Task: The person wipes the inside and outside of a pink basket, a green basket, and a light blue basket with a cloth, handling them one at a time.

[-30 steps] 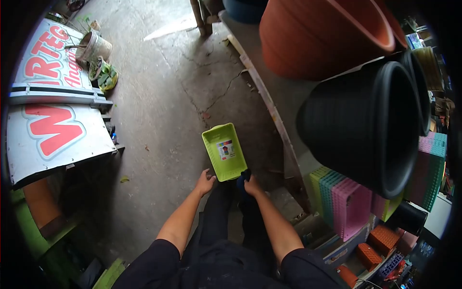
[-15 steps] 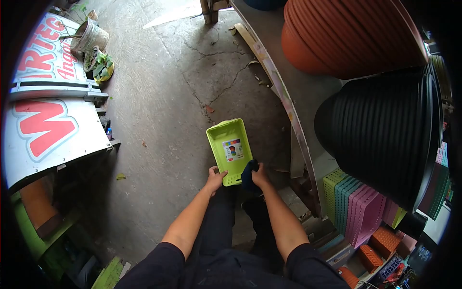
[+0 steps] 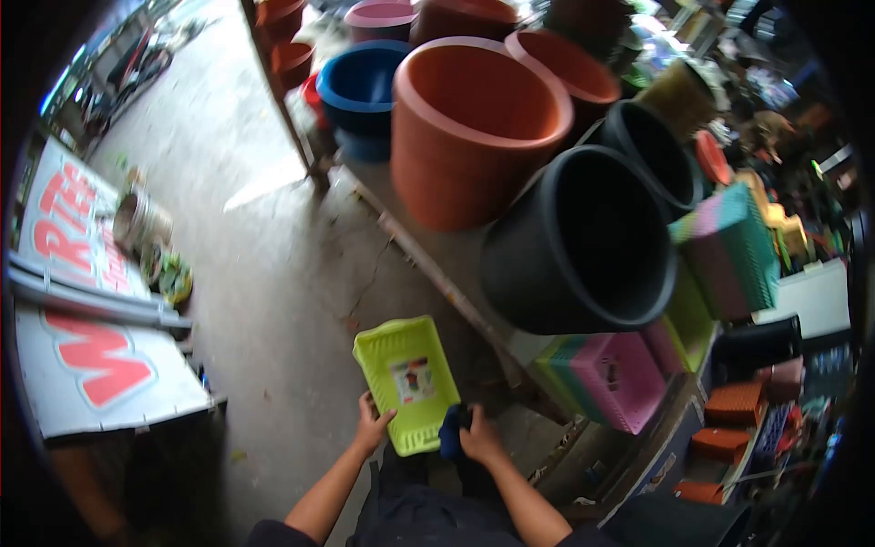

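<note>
Left fingers [image 3: 367, 404]: curled at the left rim of one green basket [image 3: 419, 419], thumb laid inside; right hand [image 3: 478, 439] closed round a dark-blue item [image 3: 449, 434] at its near right corner. View since tilted upward, orange pot [image 3: 456, 169] and black pot [image 3: 524, 273] shown mouth-on; basket kept between the hands, hold apparently undisturbed.

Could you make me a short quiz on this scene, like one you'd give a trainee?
1. True or false: the left hand touches the green tray.
2. What colour is the large tub nearest the pink basket? A) blue B) black C) orange
3. Which hand holds the dark blue item?

Key:
1. True
2. B
3. The right hand
</note>
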`<action>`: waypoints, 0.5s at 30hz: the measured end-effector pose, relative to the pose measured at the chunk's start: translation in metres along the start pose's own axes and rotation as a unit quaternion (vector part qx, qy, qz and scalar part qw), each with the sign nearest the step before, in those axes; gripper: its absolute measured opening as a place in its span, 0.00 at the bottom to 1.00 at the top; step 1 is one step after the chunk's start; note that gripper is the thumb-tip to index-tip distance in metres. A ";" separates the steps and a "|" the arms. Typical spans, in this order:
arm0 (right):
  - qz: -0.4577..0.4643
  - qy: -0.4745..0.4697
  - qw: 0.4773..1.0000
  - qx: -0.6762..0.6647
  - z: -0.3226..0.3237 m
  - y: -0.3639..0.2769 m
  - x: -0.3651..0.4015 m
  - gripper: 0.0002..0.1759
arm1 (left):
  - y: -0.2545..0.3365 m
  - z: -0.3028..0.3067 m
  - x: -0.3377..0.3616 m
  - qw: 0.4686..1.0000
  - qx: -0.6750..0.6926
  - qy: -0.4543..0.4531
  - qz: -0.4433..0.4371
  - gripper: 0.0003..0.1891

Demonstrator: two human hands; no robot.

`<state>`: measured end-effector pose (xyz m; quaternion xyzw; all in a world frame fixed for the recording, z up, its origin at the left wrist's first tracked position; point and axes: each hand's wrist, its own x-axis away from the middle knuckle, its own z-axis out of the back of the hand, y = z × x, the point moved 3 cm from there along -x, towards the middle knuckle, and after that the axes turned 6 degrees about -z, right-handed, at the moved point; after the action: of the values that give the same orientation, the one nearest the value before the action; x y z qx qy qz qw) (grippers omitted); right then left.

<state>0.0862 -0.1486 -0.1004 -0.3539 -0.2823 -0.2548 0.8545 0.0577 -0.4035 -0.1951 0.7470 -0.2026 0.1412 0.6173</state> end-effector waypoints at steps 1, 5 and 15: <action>0.021 0.015 0.999 -0.023 0.010 0.005 0.021 0.28 | 0.019 -0.008 0.005 0.999 0.035 -0.034 -0.008 0.45; 0.041 0.070 0.994 -0.073 0.065 0.003 0.099 0.28 | 0.091 -0.064 0.032 0.974 0.172 -0.133 -0.057 0.52; 0.002 0.202 0.879 -0.432 0.202 0.093 0.220 0.29 | 0.227 -0.233 0.096 0.943 0.104 -0.280 -0.146 0.53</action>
<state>0.2406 0.0084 0.1223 -0.6292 0.0348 -0.4159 0.6557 0.0427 -0.2233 0.0921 0.8378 -0.2403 -0.1446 0.4685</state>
